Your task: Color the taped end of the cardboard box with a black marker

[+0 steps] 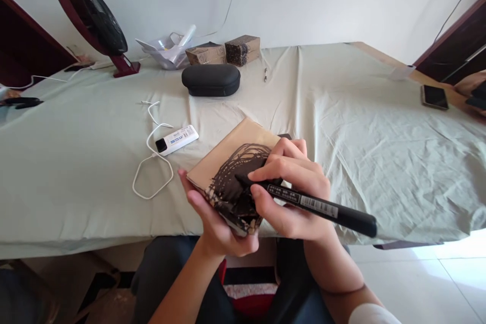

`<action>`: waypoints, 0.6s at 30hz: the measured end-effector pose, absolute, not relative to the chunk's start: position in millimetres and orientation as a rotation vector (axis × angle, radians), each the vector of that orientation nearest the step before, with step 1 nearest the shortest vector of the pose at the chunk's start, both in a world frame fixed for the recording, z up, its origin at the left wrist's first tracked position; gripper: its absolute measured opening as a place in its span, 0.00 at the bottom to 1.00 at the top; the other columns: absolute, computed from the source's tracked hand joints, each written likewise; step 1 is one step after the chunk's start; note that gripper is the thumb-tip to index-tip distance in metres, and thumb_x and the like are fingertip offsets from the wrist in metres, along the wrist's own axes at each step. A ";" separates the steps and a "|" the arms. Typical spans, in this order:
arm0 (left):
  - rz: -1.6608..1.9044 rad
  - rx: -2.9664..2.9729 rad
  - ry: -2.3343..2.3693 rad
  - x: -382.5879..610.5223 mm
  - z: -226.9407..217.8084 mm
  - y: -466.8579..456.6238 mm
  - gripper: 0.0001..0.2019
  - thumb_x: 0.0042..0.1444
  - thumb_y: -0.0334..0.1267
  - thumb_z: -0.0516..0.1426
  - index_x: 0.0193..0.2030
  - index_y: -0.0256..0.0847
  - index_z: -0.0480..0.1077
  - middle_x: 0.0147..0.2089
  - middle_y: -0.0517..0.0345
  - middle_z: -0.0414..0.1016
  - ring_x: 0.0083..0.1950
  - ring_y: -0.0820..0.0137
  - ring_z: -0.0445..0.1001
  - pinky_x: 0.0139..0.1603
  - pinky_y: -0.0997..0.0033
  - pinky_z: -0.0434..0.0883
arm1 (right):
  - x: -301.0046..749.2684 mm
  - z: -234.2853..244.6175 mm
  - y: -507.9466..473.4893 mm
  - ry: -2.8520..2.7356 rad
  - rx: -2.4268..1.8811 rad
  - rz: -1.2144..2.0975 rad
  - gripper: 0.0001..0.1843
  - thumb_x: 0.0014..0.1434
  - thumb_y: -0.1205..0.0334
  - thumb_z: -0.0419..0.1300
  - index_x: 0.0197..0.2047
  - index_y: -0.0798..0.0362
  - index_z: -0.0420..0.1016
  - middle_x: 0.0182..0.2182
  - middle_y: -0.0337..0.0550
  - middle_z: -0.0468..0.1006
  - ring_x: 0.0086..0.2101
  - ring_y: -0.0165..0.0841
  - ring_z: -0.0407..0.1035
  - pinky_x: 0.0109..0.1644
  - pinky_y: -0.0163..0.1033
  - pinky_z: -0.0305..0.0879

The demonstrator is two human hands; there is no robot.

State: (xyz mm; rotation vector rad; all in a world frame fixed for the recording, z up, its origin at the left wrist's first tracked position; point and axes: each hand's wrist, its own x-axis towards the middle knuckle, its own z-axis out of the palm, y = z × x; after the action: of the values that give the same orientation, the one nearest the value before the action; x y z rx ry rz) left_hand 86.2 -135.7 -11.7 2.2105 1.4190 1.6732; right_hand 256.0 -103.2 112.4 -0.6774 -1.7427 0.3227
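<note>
A small brown cardboard box [243, 139], scribbled over with black ink on its top and near edge, is tilted above the table's front edge. My left hand [218, 223] grips it from below and the left, fingers wrapped around its near side. In my right hand [294, 187] is a black marker pen [322, 206] with a white barcode label, pinched between thumb and fingers. Its dark tip meets the blackened patch on the box. Part of the box's right side is hidden behind my right hand.
Beyond the box lie a black zip case [211, 80], a white power bank [177, 139] with a looped cable, and two inked cardboard boxes [243, 49]. A dark red fan [94, 20] and a clear plastic bag [170, 50] stand farther back. At right are a phone [434, 97] and another person's hand [471, 83].
</note>
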 end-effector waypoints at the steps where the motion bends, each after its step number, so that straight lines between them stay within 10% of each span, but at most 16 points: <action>1: 1.751 2.221 1.378 83.7 -9.7 -136.8 0.62 0.58 0.66 0.60 0.83 0.58 0.18 0.86 0.54 0.10 0.84 0.34 0.15 0.77 0.09 0.36 | 256.0 113.6 -104.9 -1.754 -0.676 0.322 0.04 0.57 0.68 0.64 0.34 0.48 0.76 0.23 0.33 0.77 0.30 0.34 0.67 0.45 0.51 0.60; 7: 1.817 2.241 1.447 81.9 -4.6 -139.9 0.54 0.60 0.72 0.52 0.84 0.65 0.27 0.88 0.69 0.21 0.85 0.37 0.21 0.78 0.12 0.45 | 256.0 119.3 -113.1 -1.772 -0.736 0.310 0.04 0.58 0.67 0.64 0.35 0.47 0.77 0.25 0.34 0.79 0.32 0.36 0.70 0.43 0.51 0.61; 18: 1.827 2.287 1.281 78.0 -9.8 -138.3 0.76 0.40 0.79 0.65 0.85 0.55 0.26 0.87 0.49 0.19 0.85 0.35 0.18 0.79 0.16 0.36 | 259.6 115.6 -109.9 -1.576 -0.889 0.359 0.06 0.57 0.69 0.64 0.31 0.49 0.74 0.23 0.34 0.69 0.26 0.31 0.62 0.36 0.44 0.60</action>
State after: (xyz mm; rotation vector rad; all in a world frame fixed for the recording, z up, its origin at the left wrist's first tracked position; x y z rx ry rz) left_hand 78.0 -138.3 -9.8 2.2868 1.2806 1.8275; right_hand 259.6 -109.9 115.6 -0.8890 -1.5761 0.3589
